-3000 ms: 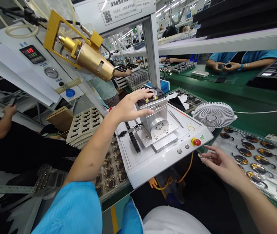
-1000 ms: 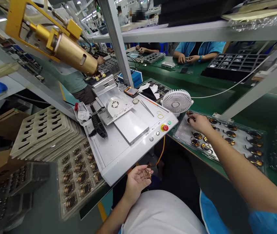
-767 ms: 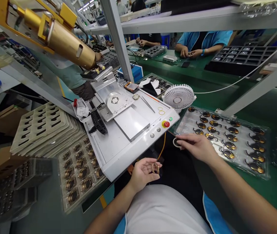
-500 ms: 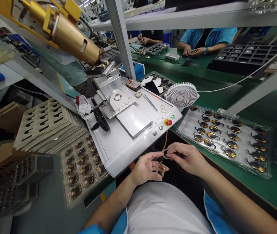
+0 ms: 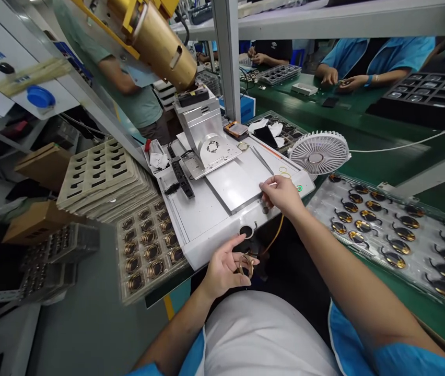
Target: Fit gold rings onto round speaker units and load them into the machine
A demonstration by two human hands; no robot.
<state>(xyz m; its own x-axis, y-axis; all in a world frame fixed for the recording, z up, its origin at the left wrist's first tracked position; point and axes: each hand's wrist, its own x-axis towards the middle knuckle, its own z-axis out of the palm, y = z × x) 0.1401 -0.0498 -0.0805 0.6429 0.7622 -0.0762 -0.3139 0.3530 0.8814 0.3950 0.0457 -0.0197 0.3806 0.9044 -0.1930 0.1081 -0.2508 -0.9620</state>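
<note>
My left hand (image 5: 224, 269) is curled in front of my body. Its thumb and lower fingers hold a gold-coloured metal ring (image 5: 246, 266). Touching its index fingertip is a small dark round part (image 5: 247, 231) with a pale rim and a short hooked tab. My right hand (image 5: 283, 196) reaches over the front edge of the white machine (image 5: 207, 237), by its push button (image 5: 265, 210). Its fingers are bent together, and what lies between or under them is hidden. Tweezers (image 5: 262, 159) and thin yellow rings (image 5: 284, 172) lie on the machine bed just beyond.
A gold cylindrical machine head (image 5: 163, 47) hangs over a metal fixture (image 5: 210, 149). A white fan (image 5: 318, 152) stands at right, beside a clear tray (image 5: 375, 245) of round parts. At left are a tray of rings (image 5: 150, 248) and stacked trays (image 5: 93, 172). Co-workers sit across the green bench.
My right hand has moved away from the left, forward to the machine's front panel. The left hand keeps the gold ring, and the small round part is now at its index fingertip.
</note>
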